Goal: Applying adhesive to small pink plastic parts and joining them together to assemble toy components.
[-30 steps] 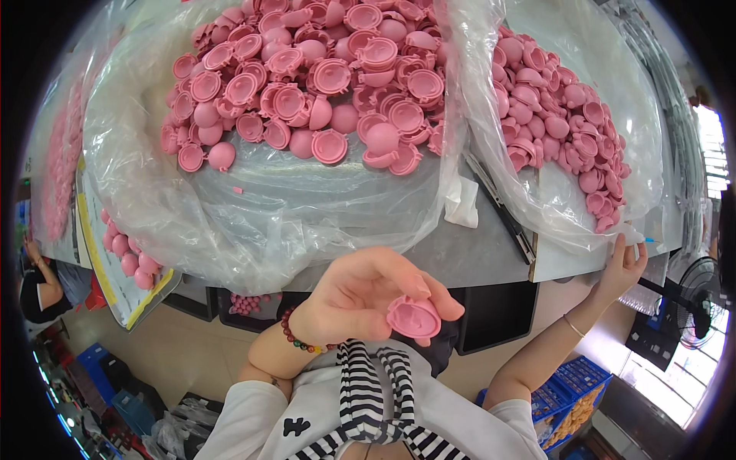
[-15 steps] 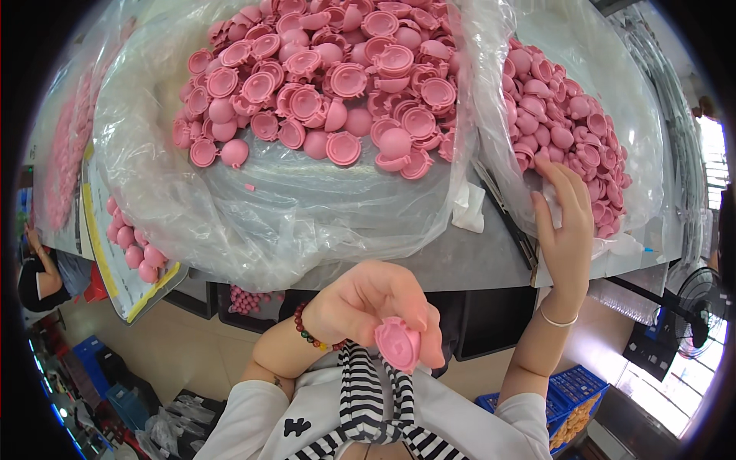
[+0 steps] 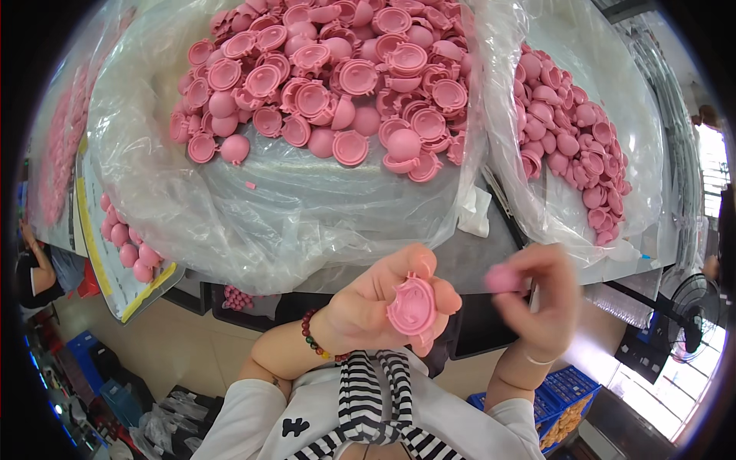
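In front of my chest, my left hand (image 3: 354, 305) grips a pink plastic half-shell (image 3: 415, 308) by its sides. Its hollow, ridged inside is turned up and small tabs stick out from the rim. To the right, my right hand (image 3: 549, 307) is smeared by motion and pinches a second pink piece (image 3: 503, 278), rounded like the other shells. The two pieces are apart. Beyond my hands, a large pile of pink half-shells (image 3: 313, 100) lies on clear plastic sheeting, some dome up and some hollow up. A second pile of pink shells (image 3: 566, 134) sits in plastic at the right.
Closed-looking pink balls (image 3: 123, 234) rest on a yellow-edged board (image 3: 126, 295) at the left. Crumpled white tissue (image 3: 475, 213) lies between the plastic bags. A blue crate (image 3: 563, 399) and a fan (image 3: 694, 307) stand at the right. Another person's arm (image 3: 38, 261) shows far left.
My right hand has come back from the right pile toward me with a pink piece in its fingers. My left hand has turned its half-shell more face up and lifted it slightly away.
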Demonstrator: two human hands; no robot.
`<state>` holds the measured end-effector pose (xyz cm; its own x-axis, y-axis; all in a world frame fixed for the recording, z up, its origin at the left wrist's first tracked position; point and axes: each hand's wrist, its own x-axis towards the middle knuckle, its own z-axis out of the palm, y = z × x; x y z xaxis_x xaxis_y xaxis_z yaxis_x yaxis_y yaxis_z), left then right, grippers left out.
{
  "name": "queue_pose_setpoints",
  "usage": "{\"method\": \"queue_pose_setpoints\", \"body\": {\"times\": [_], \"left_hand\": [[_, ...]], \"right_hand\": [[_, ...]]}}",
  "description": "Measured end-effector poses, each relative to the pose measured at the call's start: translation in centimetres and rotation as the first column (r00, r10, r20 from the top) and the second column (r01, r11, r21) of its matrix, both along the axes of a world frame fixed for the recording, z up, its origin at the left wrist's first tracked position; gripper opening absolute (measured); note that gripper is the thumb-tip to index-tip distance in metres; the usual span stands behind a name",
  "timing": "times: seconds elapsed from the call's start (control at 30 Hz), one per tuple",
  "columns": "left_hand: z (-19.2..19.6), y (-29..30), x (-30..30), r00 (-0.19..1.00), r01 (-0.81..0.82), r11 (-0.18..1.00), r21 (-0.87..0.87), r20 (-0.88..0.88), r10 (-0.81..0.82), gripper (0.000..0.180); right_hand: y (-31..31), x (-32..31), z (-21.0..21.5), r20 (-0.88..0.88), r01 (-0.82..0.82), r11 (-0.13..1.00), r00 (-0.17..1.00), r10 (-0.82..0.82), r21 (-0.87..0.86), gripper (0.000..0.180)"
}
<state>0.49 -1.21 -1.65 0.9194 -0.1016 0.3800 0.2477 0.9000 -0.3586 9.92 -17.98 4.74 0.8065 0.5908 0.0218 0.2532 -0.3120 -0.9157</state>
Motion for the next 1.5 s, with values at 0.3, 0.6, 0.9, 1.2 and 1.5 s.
{"method": "queue_pose_setpoints", "body": {"times": [0.3, 0.6, 0.9, 1.2, 1.5], "left_hand": [[1.8, 1.3, -1.0, 0.875, -0.181, 0.246, 0.952, 0.042, 0.482, 0.047], [2.7, 1.9, -1.0, 0.849, -0.272, -0.275, 0.922, 0.364, 0.382, 0.04], [2.6, 1.8, -0.8, 0.808, -0.323, -0.409, 0.853, 0.474, 0.349, 0.041], [2.3, 0.7, -0.8, 0.88, -0.135, 0.181, 0.974, 0.034, 0.474, 0.04], [1.9, 1.4, -0.3, 0.842, -0.28, -0.301, 0.912, 0.383, 0.379, 0.048]], "right_hand": [[1.9, -1.0, -1.8, 0.431, -0.018, 0.944, 0.887, 0.167, -0.33, 0.033], [2.6, -2.4, -1.3, 0.432, -0.136, 0.968, 0.901, 0.033, 0.212, 0.033], [1.8, -2.8, -1.8, 0.471, -0.129, 0.978, 0.881, 0.039, 0.161, 0.035], [2.2, -3.8, -2.6, 0.536, -0.096, 0.964, 0.842, -0.054, 0.249, 0.034], [2.2, -4.5, -2.7, 0.548, -0.087, 0.972, 0.835, -0.049, 0.219, 0.031]]}}
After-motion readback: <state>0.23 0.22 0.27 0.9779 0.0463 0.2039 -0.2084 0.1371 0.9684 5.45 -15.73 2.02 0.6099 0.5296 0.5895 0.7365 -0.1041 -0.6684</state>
